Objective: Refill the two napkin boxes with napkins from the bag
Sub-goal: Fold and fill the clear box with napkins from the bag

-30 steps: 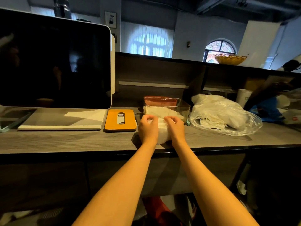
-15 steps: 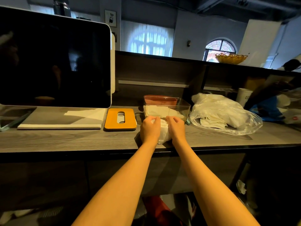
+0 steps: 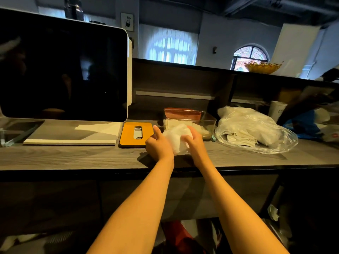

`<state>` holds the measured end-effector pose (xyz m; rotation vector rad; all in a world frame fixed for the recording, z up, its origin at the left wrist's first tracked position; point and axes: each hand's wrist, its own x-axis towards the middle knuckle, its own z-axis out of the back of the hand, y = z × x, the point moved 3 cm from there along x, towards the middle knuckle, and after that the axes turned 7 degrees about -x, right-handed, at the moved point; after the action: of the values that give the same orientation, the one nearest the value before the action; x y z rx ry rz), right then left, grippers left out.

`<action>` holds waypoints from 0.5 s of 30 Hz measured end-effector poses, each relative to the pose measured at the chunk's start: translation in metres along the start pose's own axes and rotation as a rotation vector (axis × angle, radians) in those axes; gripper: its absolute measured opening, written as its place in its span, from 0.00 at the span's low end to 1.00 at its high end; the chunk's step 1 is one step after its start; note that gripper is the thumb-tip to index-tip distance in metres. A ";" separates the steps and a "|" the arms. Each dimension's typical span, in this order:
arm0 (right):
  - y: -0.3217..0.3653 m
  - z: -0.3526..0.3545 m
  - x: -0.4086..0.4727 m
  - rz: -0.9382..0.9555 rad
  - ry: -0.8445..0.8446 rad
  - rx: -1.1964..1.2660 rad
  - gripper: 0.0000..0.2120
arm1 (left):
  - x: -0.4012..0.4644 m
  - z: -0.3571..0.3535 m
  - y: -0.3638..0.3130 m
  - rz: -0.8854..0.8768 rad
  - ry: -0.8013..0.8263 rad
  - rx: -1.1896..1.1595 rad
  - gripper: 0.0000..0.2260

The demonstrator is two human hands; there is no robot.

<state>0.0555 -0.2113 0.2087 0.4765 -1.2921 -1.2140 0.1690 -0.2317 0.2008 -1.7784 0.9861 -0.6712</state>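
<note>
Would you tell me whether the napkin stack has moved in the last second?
Yes. The napkin stack has tipped up off the counter toward the clear box.

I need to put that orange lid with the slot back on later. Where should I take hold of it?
Grip the orange lid by its two long side edges, coming from above. It lies flat on the counter, so only the edges give the fingers purchase; its right edge is crowded by the left hand.
</note>
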 end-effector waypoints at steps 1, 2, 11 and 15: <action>-0.002 0.000 0.002 -0.016 -0.003 0.012 0.24 | 0.001 -0.001 0.002 0.020 0.004 -0.008 0.21; -0.004 0.001 0.003 -0.041 -0.014 0.029 0.24 | 0.001 -0.001 0.003 0.025 0.024 0.005 0.21; -0.023 0.020 0.003 -0.445 -0.334 0.491 0.11 | -0.004 -0.023 0.016 -0.071 0.667 0.213 0.12; -0.021 0.019 0.004 -0.490 -0.365 0.469 0.13 | -0.009 -0.026 0.016 0.050 0.799 0.235 0.08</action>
<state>0.0288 -0.2156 0.1981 0.9872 -1.8597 -1.4422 0.1386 -0.2402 0.1957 -1.2700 1.3890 -1.4580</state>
